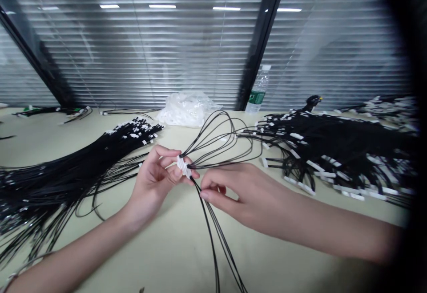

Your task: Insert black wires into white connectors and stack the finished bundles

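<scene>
A white plastic connector (184, 166) is pinched between the thumb and fingers of my left hand (160, 175), tilted above the table. Thin black wires (216, 148) fan out from it in loops toward the back right. More black wires (213, 235) run from its lower end down past the front of the view. Just right of the connector, my right hand (230, 186) is closed, thumb and forefinger tips on these lower wires. How many wires lie between those fingertips is hidden.
On the table (150, 257), a large bundle of black wires with white ends (83, 159) lies left. A heap of wire harnesses with white connectors (333, 150) covers the right. Behind stand a clear plastic bag (188, 108), a water bottle (258, 90) and window blinds (150, 52).
</scene>
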The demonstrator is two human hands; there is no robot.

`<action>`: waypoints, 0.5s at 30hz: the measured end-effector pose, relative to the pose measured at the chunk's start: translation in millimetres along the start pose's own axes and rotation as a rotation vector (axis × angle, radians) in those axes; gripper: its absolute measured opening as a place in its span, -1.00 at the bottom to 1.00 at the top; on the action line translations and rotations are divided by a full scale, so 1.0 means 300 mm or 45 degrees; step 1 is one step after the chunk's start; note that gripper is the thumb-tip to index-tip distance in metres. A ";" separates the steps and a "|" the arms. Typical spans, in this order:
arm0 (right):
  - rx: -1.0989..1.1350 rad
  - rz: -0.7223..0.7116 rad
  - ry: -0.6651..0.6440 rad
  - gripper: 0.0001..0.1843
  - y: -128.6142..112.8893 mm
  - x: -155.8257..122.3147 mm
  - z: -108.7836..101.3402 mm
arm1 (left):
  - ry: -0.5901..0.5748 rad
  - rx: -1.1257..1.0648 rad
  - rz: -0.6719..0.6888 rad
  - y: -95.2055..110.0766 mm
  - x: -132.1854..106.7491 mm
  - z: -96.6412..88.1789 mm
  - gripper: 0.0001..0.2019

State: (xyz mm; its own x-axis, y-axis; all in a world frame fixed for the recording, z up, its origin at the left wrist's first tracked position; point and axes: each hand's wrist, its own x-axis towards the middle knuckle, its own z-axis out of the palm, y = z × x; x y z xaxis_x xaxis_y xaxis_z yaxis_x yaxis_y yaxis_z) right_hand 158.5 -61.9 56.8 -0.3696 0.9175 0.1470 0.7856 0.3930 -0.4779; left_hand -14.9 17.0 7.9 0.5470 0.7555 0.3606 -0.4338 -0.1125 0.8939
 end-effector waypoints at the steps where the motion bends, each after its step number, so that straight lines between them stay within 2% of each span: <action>1: 0.065 0.026 -0.029 -0.80 0.005 0.003 0.005 | -0.010 0.012 0.022 -0.001 -0.001 0.001 -0.82; 6: 0.241 0.099 -0.039 -0.86 0.016 0.007 0.018 | 0.017 0.100 0.102 -0.004 -0.006 0.003 -0.79; 15: 0.117 0.034 -0.019 -0.86 0.023 -0.003 0.029 | 0.097 0.241 0.206 -0.006 -0.016 0.008 -0.78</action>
State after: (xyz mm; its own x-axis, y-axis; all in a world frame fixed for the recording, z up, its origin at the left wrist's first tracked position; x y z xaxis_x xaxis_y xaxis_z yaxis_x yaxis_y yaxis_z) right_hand 159.9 -60.6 45.7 -0.3572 0.9262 0.1209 0.7464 0.3608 -0.5592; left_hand -15.1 12.0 5.2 0.4226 0.7634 0.4885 -0.3656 -0.3495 0.8626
